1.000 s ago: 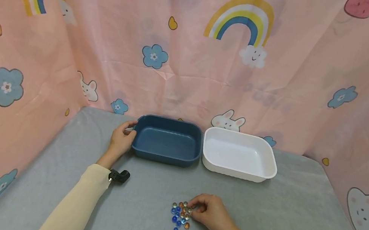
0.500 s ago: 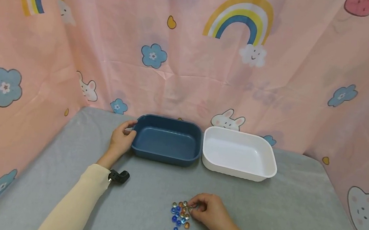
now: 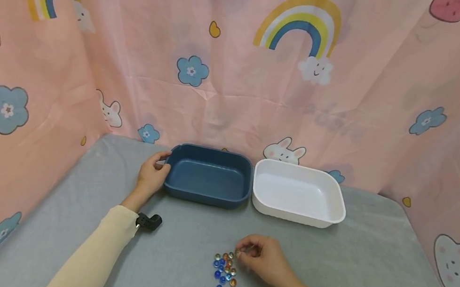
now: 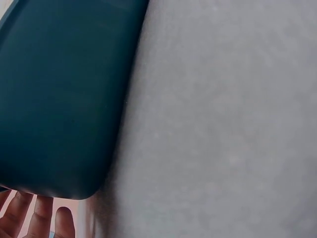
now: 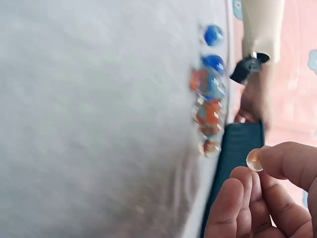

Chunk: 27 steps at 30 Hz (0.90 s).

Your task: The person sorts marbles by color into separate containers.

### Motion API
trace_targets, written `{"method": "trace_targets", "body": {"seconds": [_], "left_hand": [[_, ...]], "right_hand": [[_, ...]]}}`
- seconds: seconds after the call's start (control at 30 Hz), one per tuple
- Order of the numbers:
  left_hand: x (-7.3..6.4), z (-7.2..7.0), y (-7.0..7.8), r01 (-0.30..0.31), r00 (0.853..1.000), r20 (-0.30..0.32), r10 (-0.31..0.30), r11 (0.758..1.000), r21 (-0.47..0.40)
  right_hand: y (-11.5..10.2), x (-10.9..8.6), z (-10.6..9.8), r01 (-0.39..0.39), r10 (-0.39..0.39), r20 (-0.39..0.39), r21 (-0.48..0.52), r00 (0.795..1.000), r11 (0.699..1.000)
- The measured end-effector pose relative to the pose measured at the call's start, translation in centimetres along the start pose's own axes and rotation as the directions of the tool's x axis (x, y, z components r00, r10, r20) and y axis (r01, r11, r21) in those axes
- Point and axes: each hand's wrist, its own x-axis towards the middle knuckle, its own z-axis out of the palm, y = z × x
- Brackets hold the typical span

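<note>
The left hand (image 3: 151,175) is at the left end of the blue box (image 3: 209,179), fingers touching it; whether they pinch its rim or merely rest there, I cannot tell. In front of the blue box, well apart from it, the right hand (image 3: 265,261) pinches a single marble (image 5: 254,160) between thumb and index finger. That marble is clear with an amber tint (the right wrist view shows it best, with the blue box behind).

The loose marbles (image 3: 221,268) lie in a cluster in front of the blue box, right of its middle and just beside the right hand. They are blue, orange and clear, most of them near or touching one another. Just right of the blue box stands the white box (image 3: 299,189); whether the two touch is hard to see. Both stand on grey cloth (image 3: 370,254), and behind the blue box hangs a pink curtain (image 3: 225,110) printed with rainbows, flowers and rabbits.
</note>
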Motion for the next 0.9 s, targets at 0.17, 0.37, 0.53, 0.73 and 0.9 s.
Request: {"method": "trace_targets", "body": {"seconds": [0.17, 0.37, 0.53, 0.73, 0.9], "left_hand": [[-0.1, 0.1, -0.1, 0.003, 1.0, 0.001, -0.003, 1.0, -0.005], [-0.2, 0.2, -0.1, 0.002, 1.0, -0.002, -0.002, 1.0, -0.022], [-0.1, 0.2, -0.1, 0.0, 1.0, -0.01, 0.0, 1.0, -0.017], [0.1, 0.2, -0.1, -0.004, 1.0, -0.012, 0.004, 1.0, -0.013], [0.1, 0.3, 0.0, -0.003, 1.0, -0.014, 0.003, 1.0, -0.014]], "right_hand": [[-0.5, 0.7, -0.9, -0.004, 0.004, -0.033, 0.01, 0.999, 1.0], [-1.4, 1.7, -2.1, 0.052, -0.049, -0.103, 0.021, 0.993, 0.998], [-2.4, 2.7, -2.5, 0.074, -0.071, -0.145, 0.019, 0.987, 0.997], [-3.5, 4.2, -2.5, 0.11, -0.107, -0.186, 0.007, 0.977, 0.994], [-4.2, 5.3, -2.3, 0.155, -0.148, -0.181, 0.027, 0.972, 0.988]]}}
